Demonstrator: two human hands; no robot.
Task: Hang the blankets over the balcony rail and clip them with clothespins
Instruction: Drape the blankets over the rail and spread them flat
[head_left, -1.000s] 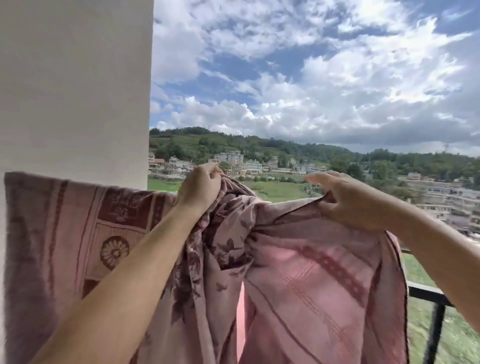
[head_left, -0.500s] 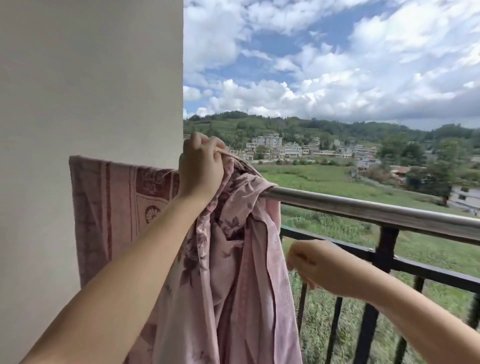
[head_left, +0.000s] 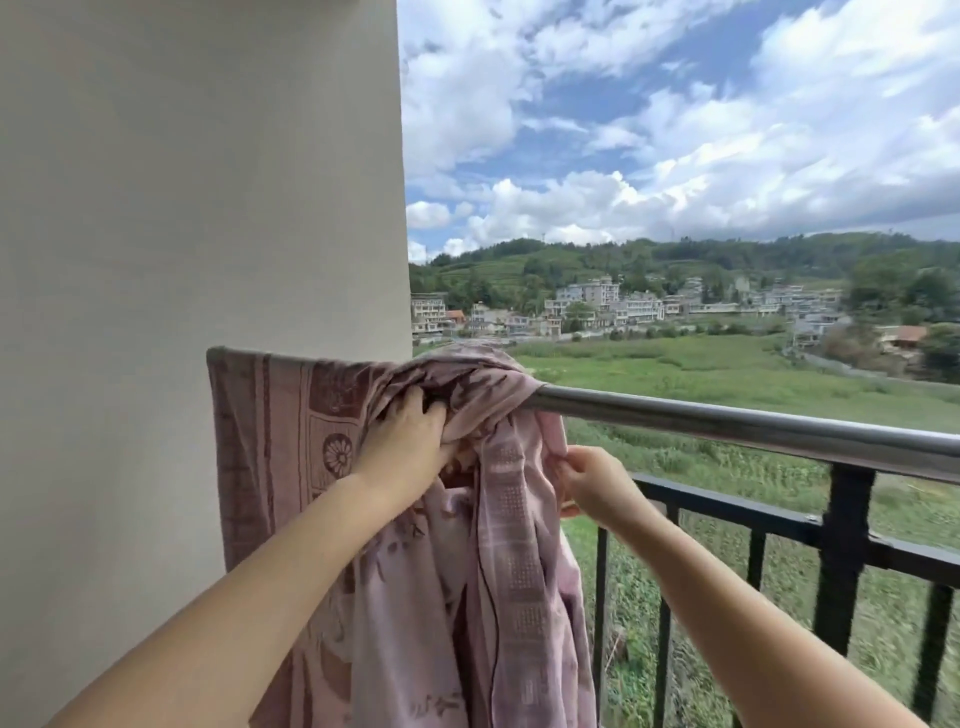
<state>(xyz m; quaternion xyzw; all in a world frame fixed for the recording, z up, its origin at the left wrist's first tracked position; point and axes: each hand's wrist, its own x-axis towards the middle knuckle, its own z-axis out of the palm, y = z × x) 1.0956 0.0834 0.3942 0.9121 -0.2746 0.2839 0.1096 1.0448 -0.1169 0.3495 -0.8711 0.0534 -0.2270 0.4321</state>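
Observation:
A pink patterned blanket (head_left: 291, 447) hangs over the left end of the steel balcony rail (head_left: 727, 421), flat at the left and bunched in thick folds at its right side. My left hand (head_left: 402, 441) grips the bunched folds just below the rail top. My right hand (head_left: 592, 483) pinches the blanket's hanging right edge a little lower, in front of the black bars. No clothespin is in view.
A plain white wall (head_left: 197, 208) stands at the left, right behind the blanket. The bare rail runs off to the right over black metal bars (head_left: 841, 561). Beyond lie green fields and a village.
My left hand has come down from the rail top onto the bunched folds. My right hand has risen and taken hold of the blanket's right edge. The view has shifted left.

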